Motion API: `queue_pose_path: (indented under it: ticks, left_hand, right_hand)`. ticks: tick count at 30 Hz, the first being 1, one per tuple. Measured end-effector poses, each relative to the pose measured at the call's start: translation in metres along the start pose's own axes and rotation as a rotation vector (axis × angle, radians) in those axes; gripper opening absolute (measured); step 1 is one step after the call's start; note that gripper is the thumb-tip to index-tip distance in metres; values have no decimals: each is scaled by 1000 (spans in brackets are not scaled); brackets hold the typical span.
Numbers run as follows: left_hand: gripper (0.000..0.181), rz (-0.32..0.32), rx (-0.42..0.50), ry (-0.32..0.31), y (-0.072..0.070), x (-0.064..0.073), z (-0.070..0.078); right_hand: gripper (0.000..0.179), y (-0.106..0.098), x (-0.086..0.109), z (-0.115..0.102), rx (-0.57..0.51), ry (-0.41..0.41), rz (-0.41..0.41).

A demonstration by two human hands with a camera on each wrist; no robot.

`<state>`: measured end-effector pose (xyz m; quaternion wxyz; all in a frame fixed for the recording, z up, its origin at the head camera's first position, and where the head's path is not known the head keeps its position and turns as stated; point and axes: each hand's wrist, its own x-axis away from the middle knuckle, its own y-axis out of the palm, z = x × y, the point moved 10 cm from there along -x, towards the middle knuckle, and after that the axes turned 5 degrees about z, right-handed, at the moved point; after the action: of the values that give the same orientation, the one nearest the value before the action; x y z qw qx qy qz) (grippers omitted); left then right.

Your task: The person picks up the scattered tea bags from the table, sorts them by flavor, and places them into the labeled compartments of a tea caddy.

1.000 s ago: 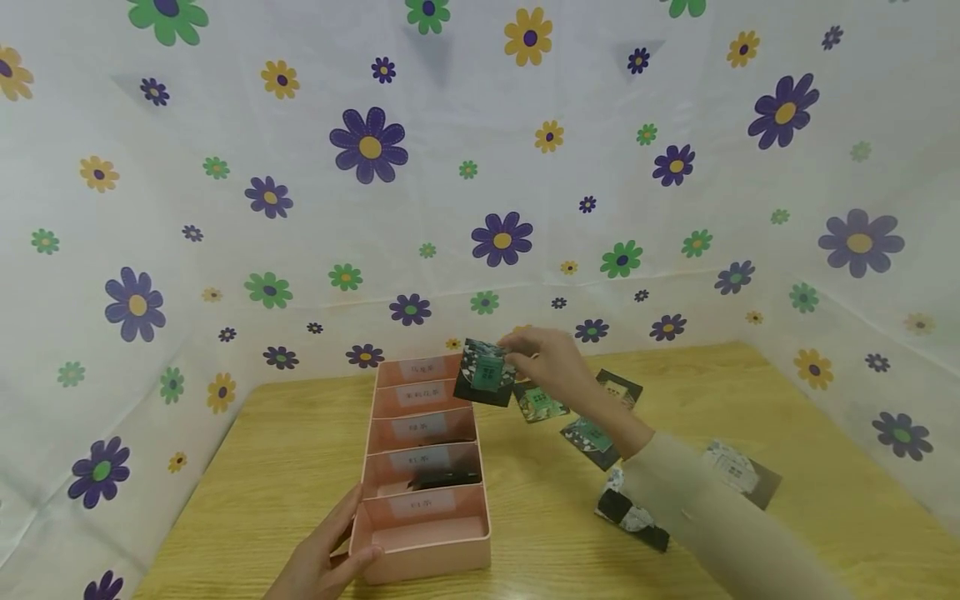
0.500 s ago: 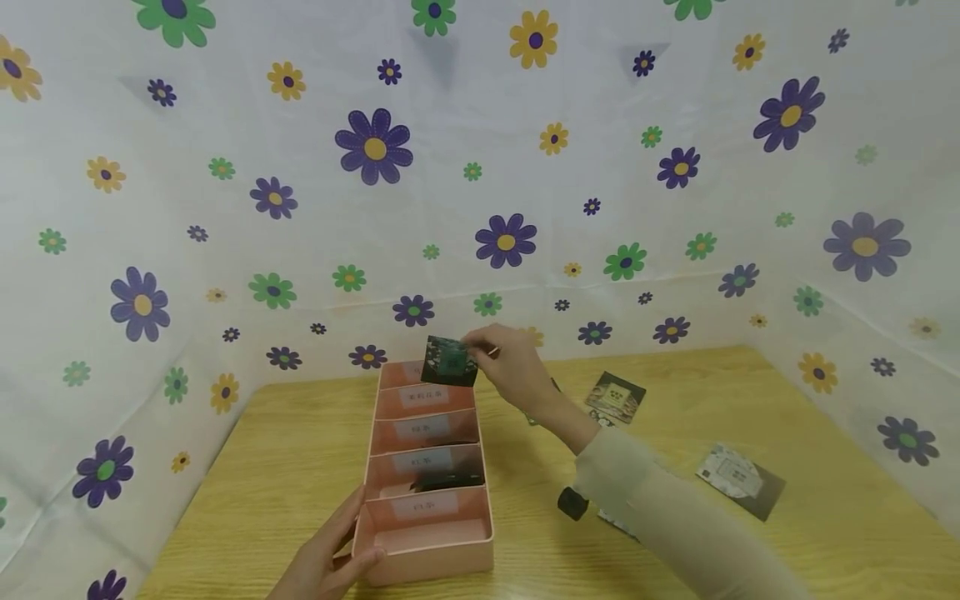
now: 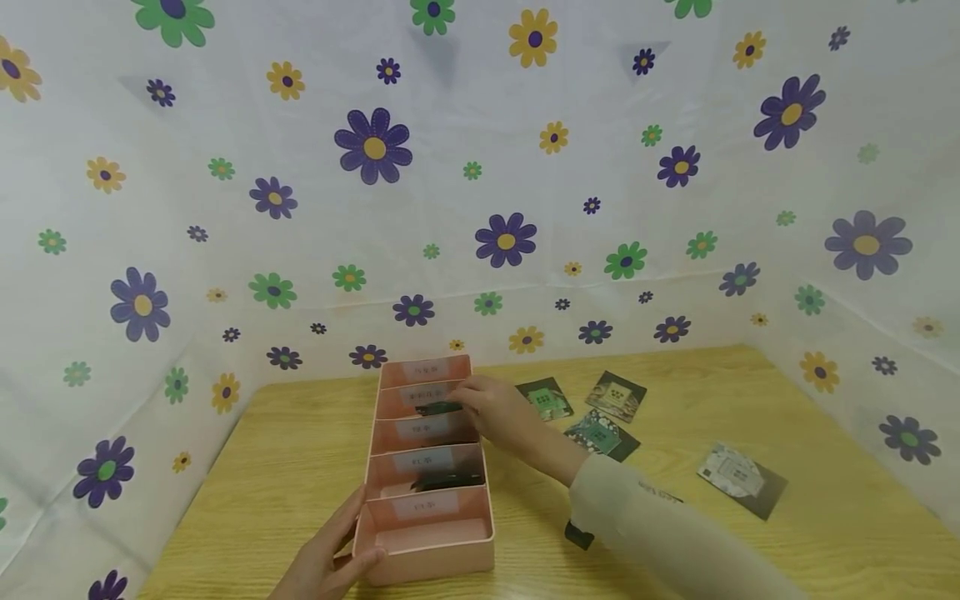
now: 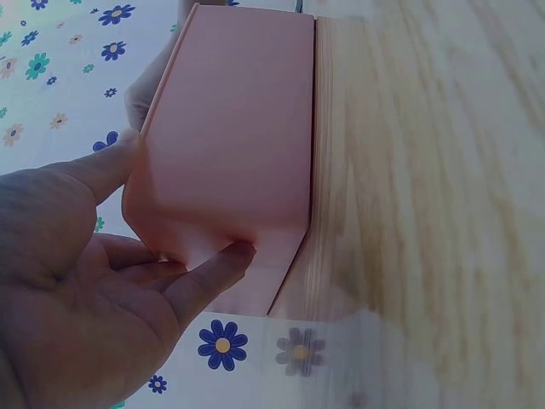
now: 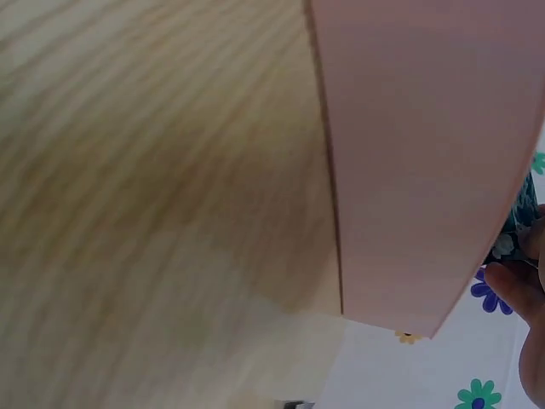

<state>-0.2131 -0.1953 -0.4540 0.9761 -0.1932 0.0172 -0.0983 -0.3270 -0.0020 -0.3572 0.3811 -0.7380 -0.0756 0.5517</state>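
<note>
A long pink divided box [image 3: 427, 565] with paper labels stands on the table. My left hand [image 3: 322, 550] grips its near left corner, thumb on the front wall and fingers along the side; the left wrist view shows thumb and fingers on the pink wall [image 4: 238, 111]. My right hand [image 3: 498, 417] pinches a dark green patterned tea bag packet [image 3: 437, 408] by its right edge, in the second compartment from the back. In the right wrist view, the packet [image 5: 511, 243] shows beyond the box's rim, partly hidden by it. Dark packets [image 3: 450, 481] lie in the second compartment from the front.
Right of the box, several flat square packets lie on the wooden table [image 3: 277, 467]: a green one [image 3: 547, 400], a tan-labelled one [image 3: 617, 395], another green one [image 3: 600, 435] and a grey-white one [image 3: 741, 477]. A flower-printed white curtain [image 3: 300, 242] surrounds the table.
My right hand has carried the packet left over the box's back, then down into the second compartment from the back. My left hand keeps its grip on the corner.
</note>
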Motion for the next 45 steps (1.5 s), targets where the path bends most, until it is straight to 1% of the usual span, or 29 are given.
queue_pose_path:
  ticks: [2,5,9,14,17,20,22,28,32,38,42,45]
  left_hand:
    - [82,11,-10,-18,-1,0,-1]
    - [82,25,-22,-32,-3,1,-1]
    - [82,27,-23,-32,-2,1,-1]
    - [82,29,-23,-25,-2,1,-1]
    - [82,35,-29,-40,-2,1,-3]
    - [82,39,-34,-49,-2,1,-3]
    - [82,41,-32,-49,-2,1,-3]
    - [82,40,-26,-47,-2,2,-2]
    - [82,39,-26,-48,-1,2,-2]
    - [82,39,-28,-51,-1,2,-2]
    - [83,40,-26,-57,0,2,-2]
    - [84,44,-25,-64,0,0,-3]
  right_hand:
    - [19,1,4,-4,19,-48,0]
    - [22,4,8,-5,54,-73,-4]
    - [29,10,11,-1,103,-50,-44]
    - [33,19,11,4,147,-8,-144]
    - [38,23,9,5,166,-1,-197]
    - [42,24,8,5,174,3,-230]
    - [41,24,8,6,170,11,-234]
    - [38,23,8,9,139,27,-211]
    - [42,23,8,9,113,40,-228]
    - [44,23,8,8,124,29,-246]
    - [40,24,11,12,92,80,-253]
    - [32,18,12,15,42,127,-228]
